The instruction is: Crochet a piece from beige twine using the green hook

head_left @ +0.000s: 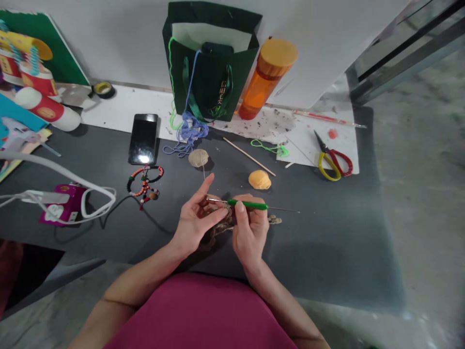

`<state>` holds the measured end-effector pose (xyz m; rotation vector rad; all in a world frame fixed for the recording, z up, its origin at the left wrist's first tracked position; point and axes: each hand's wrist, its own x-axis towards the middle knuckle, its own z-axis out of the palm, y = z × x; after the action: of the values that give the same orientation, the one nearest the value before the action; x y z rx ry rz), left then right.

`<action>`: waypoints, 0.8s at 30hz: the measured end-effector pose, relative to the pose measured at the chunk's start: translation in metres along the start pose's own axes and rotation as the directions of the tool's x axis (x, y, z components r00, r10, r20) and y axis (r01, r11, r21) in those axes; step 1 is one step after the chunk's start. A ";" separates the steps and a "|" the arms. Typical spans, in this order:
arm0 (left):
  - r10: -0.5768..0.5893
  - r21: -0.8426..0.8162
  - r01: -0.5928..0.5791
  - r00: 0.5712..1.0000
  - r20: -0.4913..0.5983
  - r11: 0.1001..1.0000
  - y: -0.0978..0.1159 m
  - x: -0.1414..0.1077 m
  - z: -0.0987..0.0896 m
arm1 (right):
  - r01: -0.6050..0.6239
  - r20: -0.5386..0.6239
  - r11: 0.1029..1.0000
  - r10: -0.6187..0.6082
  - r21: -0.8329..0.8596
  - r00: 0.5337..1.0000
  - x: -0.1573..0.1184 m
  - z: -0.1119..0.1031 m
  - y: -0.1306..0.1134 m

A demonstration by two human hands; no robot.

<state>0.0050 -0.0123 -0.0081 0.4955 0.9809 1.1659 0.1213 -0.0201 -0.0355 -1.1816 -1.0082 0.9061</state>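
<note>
From the head view, over a dark tabletop (319,261), two bare hands work close together. The right hand (250,228) is curled firmly around a green crochet hook (247,204), whose long axis runs left to right, its metal tip pointing left and lying nearer the left hand (196,220). That hand is half open, thumb raised, its fingers against a tan crocheted piece (221,220) between the hands; whether they grip it is hidden. Farther away, a thin strand rises to a tan yarn ball (198,157).
</note>
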 end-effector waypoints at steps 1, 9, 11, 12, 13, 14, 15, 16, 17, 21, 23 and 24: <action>0.007 0.018 -0.007 1.000 -0.002 1.000 0.000 -0.001 0.000 | 0.054 0.014 0.998 -0.054 -0.042 0.998 0.000 -0.001 -0.001; -0.133 -0.065 0.141 0.985 0.110 0.988 0.000 0.003 -0.004 | -0.025 -0.012 0.995 0.024 -0.094 1.000 0.001 -0.004 0.006; -0.159 -0.097 0.172 0.980 0.123 0.980 0.001 0.003 -0.005 | -0.093 -0.016 0.995 0.093 -0.038 0.996 0.001 -0.005 0.008; -0.170 -0.115 0.185 0.977 0.126 0.976 0.002 0.004 -0.004 | -0.118 -0.016 0.993 0.117 -0.012 0.993 0.001 -0.005 0.009; -0.186 -0.131 0.202 0.974 0.127 0.971 0.002 0.004 -0.004 | -0.135 -0.015 0.991 0.135 0.012 0.991 0.002 -0.005 0.009; -0.205 -0.145 0.223 0.970 0.128 0.964 0.003 0.004 -0.004 | -0.148 -0.013 0.988 0.149 0.035 0.989 0.002 -0.004 0.009; -0.227 -0.158 0.246 0.965 0.128 0.956 0.003 0.004 -0.004 | -0.160 -0.012 0.985 0.161 0.058 0.987 0.003 -0.004 0.009; -0.247 -0.170 0.267 0.960 0.133 0.949 0.004 0.005 -0.004 | -0.173 -0.013 0.982 0.174 0.081 0.985 0.004 -0.004 0.008; -0.264 -0.180 0.287 0.954 0.140 0.941 0.004 0.005 -0.004 | -0.185 -0.013 0.977 0.187 0.103 0.982 0.005 -0.003 0.007; -0.271 -0.210 0.301 0.949 0.161 0.930 0.004 0.007 -0.003 | -0.205 0.004 0.970 0.206 0.133 0.978 0.007 -0.003 0.004; -0.250 -0.210 0.277 0.957 0.145 0.938 0.004 0.007 -0.002 | -0.179 0.003 0.978 0.180 0.103 0.984 0.005 -0.005 0.005; -0.241 -0.208 0.266 0.961 0.137 0.941 0.004 0.007 -0.002 | -0.154 -0.002 0.985 0.155 0.080 0.988 0.004 -0.005 0.005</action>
<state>0.0012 -0.0051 -0.0083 0.2395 0.7807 0.9904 0.1274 -0.0166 -0.0407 -1.2076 -0.8746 1.0536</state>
